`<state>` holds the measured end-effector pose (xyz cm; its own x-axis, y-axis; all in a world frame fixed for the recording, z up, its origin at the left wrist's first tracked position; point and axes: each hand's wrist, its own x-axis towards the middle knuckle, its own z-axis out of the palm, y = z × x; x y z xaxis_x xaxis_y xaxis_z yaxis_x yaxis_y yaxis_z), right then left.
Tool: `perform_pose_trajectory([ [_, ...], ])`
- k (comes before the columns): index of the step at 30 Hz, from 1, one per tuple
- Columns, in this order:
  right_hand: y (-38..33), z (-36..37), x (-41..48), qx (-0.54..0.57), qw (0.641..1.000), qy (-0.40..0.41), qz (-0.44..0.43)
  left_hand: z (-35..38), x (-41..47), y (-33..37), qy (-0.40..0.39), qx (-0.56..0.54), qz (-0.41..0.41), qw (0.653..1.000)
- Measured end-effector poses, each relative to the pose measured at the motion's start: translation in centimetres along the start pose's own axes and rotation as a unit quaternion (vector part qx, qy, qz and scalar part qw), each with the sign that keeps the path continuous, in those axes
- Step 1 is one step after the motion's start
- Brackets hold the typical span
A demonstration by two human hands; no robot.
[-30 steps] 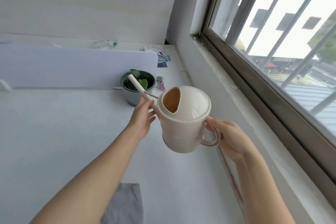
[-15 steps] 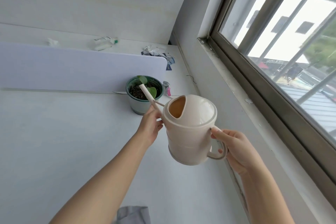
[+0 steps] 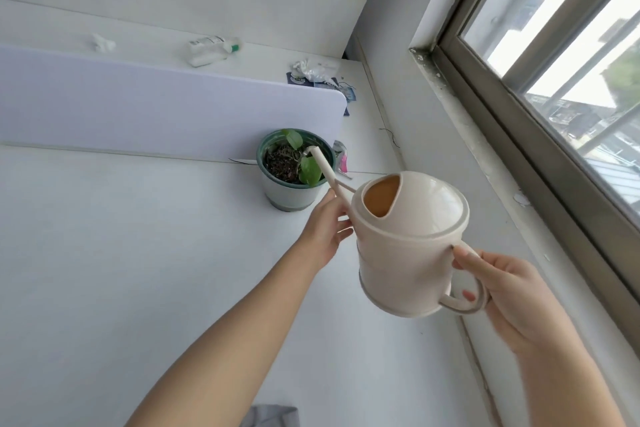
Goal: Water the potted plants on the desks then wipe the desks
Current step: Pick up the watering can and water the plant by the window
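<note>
The task stands in its first stage: watering. The right hand (image 3: pixel 512 291) is closed around the loop handle of the cream watering can (image 3: pixel 410 243), with fingers through the loop and the thumb on top. The left hand (image 3: pixel 327 225) supports the can at the base of its spout (image 3: pixel 323 166), fingers curled lightly against the can body. The can is held in the air above the table (image 3: pixel 121 270) and tipped toward the pot.

The spout tip sits over the soil of the potted plant (image 3: pixel 294 168), which stands on the table just in front of the pale divider panel (image 3: pixel 156 114), near the window wall. A thin curved line at the tip may be water, but this cannot be told with certainty. The soil looks dark; whether it is already wet cannot be judged.

Status, as a judgement:
1. Watering of this plant: under way or about to begin, not shown complete.
2. Other plants: none visible in this view, so it cannot be told how many are left.
3. Wiping: not yet started. A grey cloth (image 3: pixel 273 416) lies at the near edge of the table, untouched by either hand.

Beyond the divider lie a white bottle (image 3: pixel 213 48) and some crumpled litter (image 3: pixel 313 69), which would need clearing or working around during the wipe.
</note>
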<state>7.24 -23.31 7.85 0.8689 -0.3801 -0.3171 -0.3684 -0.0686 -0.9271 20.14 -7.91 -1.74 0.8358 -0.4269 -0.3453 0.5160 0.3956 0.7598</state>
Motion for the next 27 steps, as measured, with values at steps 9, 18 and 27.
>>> perform_pose_trajectory([
  [9, -1.7, 0.9, 0.4, -0.021, 1.0, -0.014, -0.019, 0.6, 1.4, 0.9, -0.012, 0.003, -0.004, 1.0],
  [18, -1.4, 2.7, 0.0, -0.047, 0.998, -0.019, -0.022, -1.9, 0.1, 1.0, 0.023, -0.032, 0.01, 0.999],
  [27, 0.5, 3.3, -0.7, -0.011, 1.0, -0.006, -0.009, -2.8, -1.6, 1.4, 0.042, -0.006, 0.018, 0.999],
])
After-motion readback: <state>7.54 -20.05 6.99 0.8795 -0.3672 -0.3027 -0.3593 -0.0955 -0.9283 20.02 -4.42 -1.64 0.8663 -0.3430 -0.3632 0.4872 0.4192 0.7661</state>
